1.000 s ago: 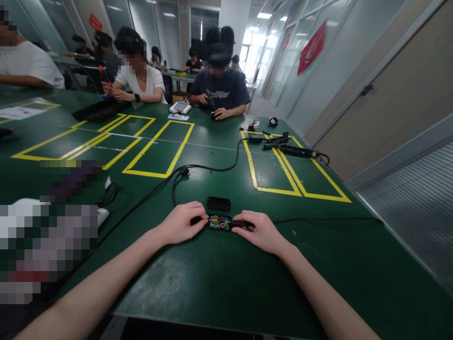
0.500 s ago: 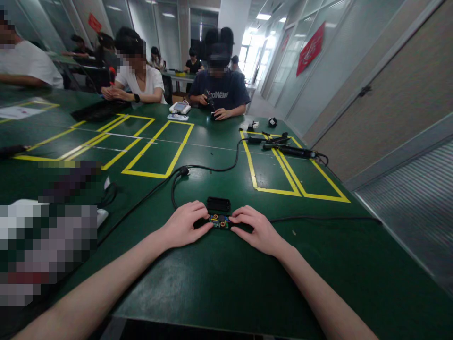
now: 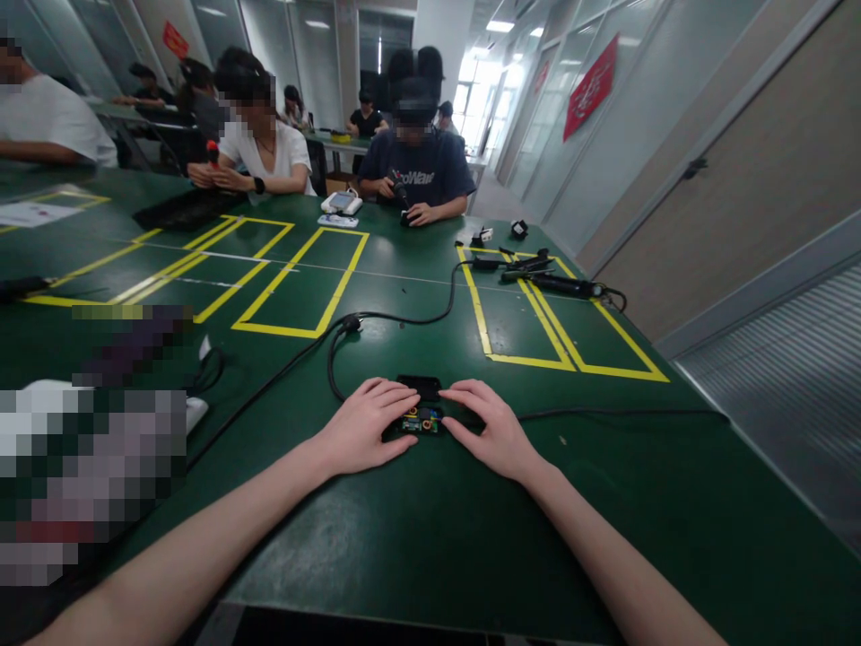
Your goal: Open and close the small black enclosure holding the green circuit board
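Left hand [image 3: 369, 428] over left end of circuit board [image 3: 422, 422], can't tell grip; right hand [image 3: 494, 432] at right end, grip spread.

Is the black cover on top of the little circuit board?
No, the black cover lies just beyond the circuit board, whose colourful parts show.

The window [image 3: 479, 81] far back glows so white that its view is lost. The table [image 3: 471, 556] is much dimmer, with a pale shine near the front and soft shadows beside the arms [image 3: 221, 529]. The board [image 3: 422, 425] looks small and fuzzy. Big squares [image 3: 100, 484] hide things at left. The right wall [image 3: 753, 135] leans and looks stretched.
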Action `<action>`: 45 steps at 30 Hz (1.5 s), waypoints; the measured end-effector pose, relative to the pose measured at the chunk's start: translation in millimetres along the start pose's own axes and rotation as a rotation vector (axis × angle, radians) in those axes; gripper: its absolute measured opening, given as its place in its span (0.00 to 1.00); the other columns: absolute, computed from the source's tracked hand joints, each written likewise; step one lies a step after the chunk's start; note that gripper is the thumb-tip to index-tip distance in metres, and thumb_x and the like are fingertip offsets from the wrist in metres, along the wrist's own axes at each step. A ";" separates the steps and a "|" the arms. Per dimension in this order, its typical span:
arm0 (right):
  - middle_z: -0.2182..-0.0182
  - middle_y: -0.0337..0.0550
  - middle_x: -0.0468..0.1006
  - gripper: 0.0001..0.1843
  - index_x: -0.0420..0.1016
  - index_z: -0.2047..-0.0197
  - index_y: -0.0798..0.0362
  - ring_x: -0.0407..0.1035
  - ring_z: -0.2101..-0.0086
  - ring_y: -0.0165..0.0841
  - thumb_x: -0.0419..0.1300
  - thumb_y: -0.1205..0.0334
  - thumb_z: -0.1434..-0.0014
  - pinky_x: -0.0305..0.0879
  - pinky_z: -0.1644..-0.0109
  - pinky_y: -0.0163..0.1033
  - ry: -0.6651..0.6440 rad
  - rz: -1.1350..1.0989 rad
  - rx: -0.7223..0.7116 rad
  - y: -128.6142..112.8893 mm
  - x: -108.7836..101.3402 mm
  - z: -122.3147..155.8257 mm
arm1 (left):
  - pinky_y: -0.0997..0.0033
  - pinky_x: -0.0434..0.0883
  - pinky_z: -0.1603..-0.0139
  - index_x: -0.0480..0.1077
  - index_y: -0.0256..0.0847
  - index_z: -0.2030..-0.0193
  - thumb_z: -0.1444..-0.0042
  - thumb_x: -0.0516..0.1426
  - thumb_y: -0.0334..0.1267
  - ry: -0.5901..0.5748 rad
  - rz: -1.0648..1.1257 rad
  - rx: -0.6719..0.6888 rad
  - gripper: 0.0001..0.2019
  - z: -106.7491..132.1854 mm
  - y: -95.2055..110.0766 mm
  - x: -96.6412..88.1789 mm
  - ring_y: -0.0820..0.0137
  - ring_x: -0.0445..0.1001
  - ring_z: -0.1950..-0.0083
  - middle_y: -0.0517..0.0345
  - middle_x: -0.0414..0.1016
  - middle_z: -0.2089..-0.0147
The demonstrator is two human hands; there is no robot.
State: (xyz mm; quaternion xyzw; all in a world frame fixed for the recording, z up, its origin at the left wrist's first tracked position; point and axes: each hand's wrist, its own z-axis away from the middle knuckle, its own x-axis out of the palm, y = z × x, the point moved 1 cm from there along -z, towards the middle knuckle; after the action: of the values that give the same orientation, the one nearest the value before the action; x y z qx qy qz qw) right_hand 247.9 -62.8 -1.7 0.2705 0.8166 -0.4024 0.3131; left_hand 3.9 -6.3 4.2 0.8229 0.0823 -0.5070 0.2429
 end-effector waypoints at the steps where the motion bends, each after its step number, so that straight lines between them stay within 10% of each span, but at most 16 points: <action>1: 0.47 0.52 0.79 0.19 0.76 0.40 0.48 0.74 0.47 0.45 0.61 0.60 0.33 0.74 0.43 0.55 0.007 0.018 0.013 1.3 1.0 0.4 | 0.49 0.67 0.33 0.71 0.41 0.37 0.36 0.62 0.40 -0.012 0.006 0.007 0.22 -0.2 0.0 0.5 0.56 0.74 0.38 0.47 0.78 0.39; 12: 0.45 0.51 0.80 0.14 0.81 0.45 0.46 0.74 0.44 0.45 0.61 0.60 0.31 0.73 0.40 0.57 -0.029 -0.019 0.034 6.1 4.6 2.2 | 0.54 0.71 0.37 0.74 0.38 0.41 0.33 0.61 0.41 -0.025 0.001 0.076 0.16 1.0 1.5 -1.3 0.58 0.75 0.40 0.47 0.79 0.42; 26: 0.58 0.46 0.79 0.02 0.75 0.61 0.49 0.76 0.60 0.35 0.61 0.65 0.35 0.77 0.61 0.40 0.045 -0.314 0.134 -4.8 3.7 -3.7 | 0.57 0.71 0.43 0.75 0.39 0.42 0.32 0.60 0.40 -0.020 0.024 0.142 0.15 2.3 2.4 1.0 0.59 0.76 0.44 0.50 0.83 0.46; 36: 0.57 0.47 0.83 0.11 0.73 0.50 0.50 0.80 0.64 0.34 0.62 0.59 0.36 0.80 0.61 0.40 0.078 -0.448 0.322 -0.9 5.6 -1.5 | 0.55 0.73 0.42 0.76 0.41 0.45 0.36 0.62 0.38 0.047 0.033 0.111 0.13 2.2 5.9 -2.1 0.59 0.76 0.45 0.48 0.80 0.46; 45: 0.57 0.46 0.82 0.12 0.79 0.50 0.50 0.79 0.64 0.33 0.59 0.65 0.35 0.80 0.60 0.39 0.014 -0.353 0.118 -7.9 -0.8 -2.6 | 0.47 0.71 0.33 0.59 0.45 0.28 0.43 0.67 0.36 0.095 0.022 0.041 0.37 4.5 3.2 -5.7 0.51 0.66 0.30 0.41 0.63 0.28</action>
State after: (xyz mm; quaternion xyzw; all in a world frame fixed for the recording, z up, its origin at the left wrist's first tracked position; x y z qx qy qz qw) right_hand 242.2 -65.0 3.9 0.1437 0.8285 -0.4966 0.2152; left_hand -1.1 -10.6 8.5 0.8518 0.0744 -0.4662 0.2271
